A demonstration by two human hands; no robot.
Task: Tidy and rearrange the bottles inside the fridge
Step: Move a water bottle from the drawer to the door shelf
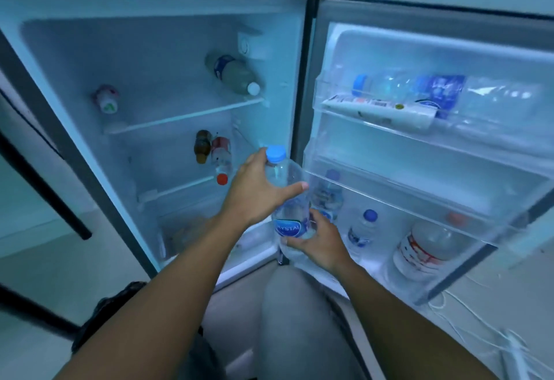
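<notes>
I hold a clear water bottle (290,200) with a light blue cap and a blue label upright between the fridge body and its open door. My left hand (257,191) grips its neck and shoulder. My right hand (317,242) grips its lower part. Inside the fridge a large pale bottle (233,74) lies on the top shelf, with a small pink-labelled bottle (105,99) to its left. A brown bottle (202,146) and a red-capped bottle (221,158) lie on the middle shelf.
The door's top bin (374,116) holds a lying blue-capped water bottle (419,89) and a white tube (386,110). The bottom door bin holds two small water bottles (328,194) (362,230) and a large red-labelled bottle (425,248). White cables (479,328) lie on the floor at right.
</notes>
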